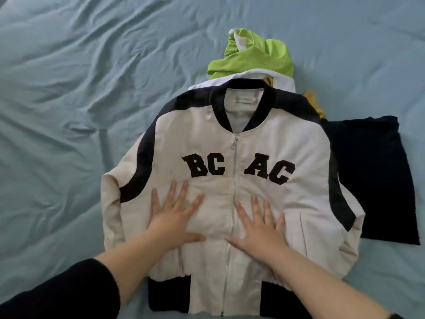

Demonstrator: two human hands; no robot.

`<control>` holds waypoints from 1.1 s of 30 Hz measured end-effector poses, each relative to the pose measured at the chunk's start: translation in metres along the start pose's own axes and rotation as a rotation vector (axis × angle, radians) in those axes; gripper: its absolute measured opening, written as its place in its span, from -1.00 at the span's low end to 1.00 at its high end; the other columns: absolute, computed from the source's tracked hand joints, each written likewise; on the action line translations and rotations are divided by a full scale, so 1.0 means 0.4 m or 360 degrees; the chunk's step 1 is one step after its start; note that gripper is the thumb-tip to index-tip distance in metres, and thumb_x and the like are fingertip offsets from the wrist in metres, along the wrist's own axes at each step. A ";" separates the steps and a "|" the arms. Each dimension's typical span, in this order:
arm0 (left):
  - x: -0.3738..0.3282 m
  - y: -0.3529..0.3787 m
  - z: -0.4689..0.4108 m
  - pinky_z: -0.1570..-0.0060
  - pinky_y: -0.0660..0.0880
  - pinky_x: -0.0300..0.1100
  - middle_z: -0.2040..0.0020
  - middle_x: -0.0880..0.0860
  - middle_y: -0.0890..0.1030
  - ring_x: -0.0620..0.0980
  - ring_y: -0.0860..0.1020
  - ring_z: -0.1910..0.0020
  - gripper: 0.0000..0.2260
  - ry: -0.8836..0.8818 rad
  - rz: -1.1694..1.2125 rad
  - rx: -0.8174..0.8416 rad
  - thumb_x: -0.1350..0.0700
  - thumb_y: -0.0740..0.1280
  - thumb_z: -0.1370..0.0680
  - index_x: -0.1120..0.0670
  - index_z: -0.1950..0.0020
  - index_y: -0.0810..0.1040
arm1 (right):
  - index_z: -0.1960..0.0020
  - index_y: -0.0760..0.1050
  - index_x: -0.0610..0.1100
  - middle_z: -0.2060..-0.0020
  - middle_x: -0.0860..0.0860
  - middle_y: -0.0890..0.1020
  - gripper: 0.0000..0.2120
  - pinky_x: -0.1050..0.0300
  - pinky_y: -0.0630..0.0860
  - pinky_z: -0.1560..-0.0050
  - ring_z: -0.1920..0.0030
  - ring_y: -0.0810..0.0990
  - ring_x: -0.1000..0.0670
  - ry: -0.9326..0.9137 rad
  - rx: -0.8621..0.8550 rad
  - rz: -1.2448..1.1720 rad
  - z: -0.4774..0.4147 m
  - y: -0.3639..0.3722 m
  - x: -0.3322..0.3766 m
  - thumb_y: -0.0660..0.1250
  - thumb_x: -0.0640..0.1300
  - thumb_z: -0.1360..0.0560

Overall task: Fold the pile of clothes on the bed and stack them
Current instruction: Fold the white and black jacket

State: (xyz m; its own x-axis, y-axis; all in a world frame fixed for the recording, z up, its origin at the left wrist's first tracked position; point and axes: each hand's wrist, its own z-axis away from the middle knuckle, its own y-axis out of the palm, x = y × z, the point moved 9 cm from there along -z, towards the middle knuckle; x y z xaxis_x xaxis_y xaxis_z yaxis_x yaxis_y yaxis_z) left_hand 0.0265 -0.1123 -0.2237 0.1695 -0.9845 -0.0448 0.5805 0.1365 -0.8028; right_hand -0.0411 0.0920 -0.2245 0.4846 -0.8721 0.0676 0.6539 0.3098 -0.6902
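A cream zip jacket (264, 143) with navy collar, shoulder stripes and black letters "BC AC" lies face up and zipped on the bed. My left hand (176, 215) rests flat on its front, left of the zipper, fingers spread. My right hand (259, 229) lies flat just right of the zipper, fingers also spread. Neither hand grips the cloth. Behind the collar sits a bunched lime-green garment (250, 54) over something white (285, 82), with a bit of mustard-yellow cloth (315, 102) showing. A dark navy garment (377, 171) lies partly under the jacket's right sleeve.
A light blue, wrinkled bedsheet (80, 100) covers the whole bed, with wide bare cloth to the left and at the back. Black sleeves cover my upper forearm at the lower left.
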 end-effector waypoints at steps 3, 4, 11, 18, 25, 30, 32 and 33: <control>0.005 -0.004 -0.043 -0.20 -0.47 0.42 -0.41 0.06 -0.57 0.19 -0.52 -0.42 -0.03 -0.0004 0.0032 0.0086 -0.59 0.08 -0.28 -0.31 -0.36 -0.56 | -0.37 -0.57 0.31 -0.37 -0.01 -0.60 -0.07 -0.43 -0.41 -0.32 -0.40 -0.56 -0.18 0.0010 0.0027 0.0048 -0.049 -0.018 -0.006 -0.03 0.60 -0.30; -0.001 -0.010 -0.045 -0.22 -0.45 0.42 -0.42 0.07 -0.55 0.20 -0.49 -0.44 -0.03 0.0004 0.0039 0.0089 -0.57 0.09 -0.30 -0.28 -0.39 -0.53 | -0.38 -0.55 0.31 -0.38 -0.02 -0.59 -0.07 -0.43 -0.39 -0.33 -0.41 -0.55 -0.19 0.0023 0.0032 0.0050 -0.055 -0.021 -0.006 -0.01 0.58 -0.31; 0.110 -0.087 0.171 -0.36 -0.49 0.16 -0.47 -0.04 -0.51 0.03 -0.51 -0.45 -0.22 -0.0272 0.0302 -0.0547 -0.43 -0.03 -0.46 -0.23 -0.46 -0.47 | -0.48 -0.40 0.23 -0.50 0.00 -0.43 -0.27 -0.32 -0.20 -0.47 -0.52 -0.36 -0.15 0.0003 -0.0168 -0.0113 0.067 -0.046 0.092 0.07 0.22 -0.57; 0.296 0.124 0.423 -0.45 0.05 0.17 -0.59 0.06 -0.22 0.13 -0.10 -0.56 0.03 -0.1100 0.1305 -0.0269 -0.40 0.29 -0.38 -0.09 -0.55 -0.32 | -0.47 -0.37 0.31 -0.48 0.04 -0.45 -0.31 -0.38 -0.08 -0.43 -0.51 -0.40 -0.15 -0.0304 0.0036 -0.0209 0.180 0.049 0.401 0.08 0.17 -0.59; 0.267 0.195 0.421 0.00 0.44 -0.08 -0.23 0.10 0.50 0.11 0.53 -0.13 -0.58 -0.1107 0.1738 -0.0252 -0.06 0.43 -0.46 0.07 -0.25 0.47 | -0.55 -0.19 0.22 -0.55 -0.12 -0.27 -0.41 -0.38 -0.05 -0.45 -0.51 -0.26 -0.31 -0.0247 0.0255 -0.0244 0.105 0.111 0.420 0.04 0.11 -0.62; 0.276 0.194 0.451 0.05 0.55 0.05 -0.05 0.21 0.60 0.20 0.61 0.02 -0.96 -0.1391 0.2562 -0.0622 0.19 0.27 -0.57 0.07 0.01 0.45 | -0.55 -0.19 0.19 -0.54 -0.18 -0.26 -0.41 -0.38 -0.08 -0.45 -0.53 -0.27 -0.24 -0.0211 0.0356 -0.0126 0.071 0.127 0.430 0.01 0.08 -0.62; 0.298 0.193 0.469 0.19 0.60 -0.04 -0.08 0.22 0.56 0.13 0.65 0.14 -0.92 -0.1505 0.2872 -0.0770 0.23 0.19 -0.61 0.06 0.03 0.40 | -0.56 -0.17 0.18 -0.54 -0.20 -0.25 -0.41 -0.33 -0.13 -0.47 -0.53 -0.25 -0.26 -0.0210 0.0383 -0.0138 0.065 0.126 0.431 0.02 0.08 -0.62; 0.318 0.185 0.480 0.29 0.60 -0.10 -0.09 0.20 0.55 0.10 0.66 0.21 -0.90 -0.1540 0.2959 -0.0857 0.25 0.14 -0.62 0.07 -0.01 0.38 | -0.56 -0.16 0.17 -0.54 -0.21 -0.24 -0.41 -0.29 -0.16 -0.48 -0.53 -0.24 -0.27 -0.0215 0.0378 -0.0141 0.063 0.124 0.430 0.03 0.09 -0.62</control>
State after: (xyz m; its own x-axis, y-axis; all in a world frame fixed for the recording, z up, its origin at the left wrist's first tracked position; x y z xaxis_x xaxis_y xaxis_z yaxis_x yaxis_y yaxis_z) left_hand 0.2437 -0.2062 -0.1747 0.4654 0.5802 -0.6684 -0.8763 0.4081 -0.2559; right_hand 0.0894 -0.0332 -0.2291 0.4821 -0.8463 0.2267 0.8072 0.3284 -0.4904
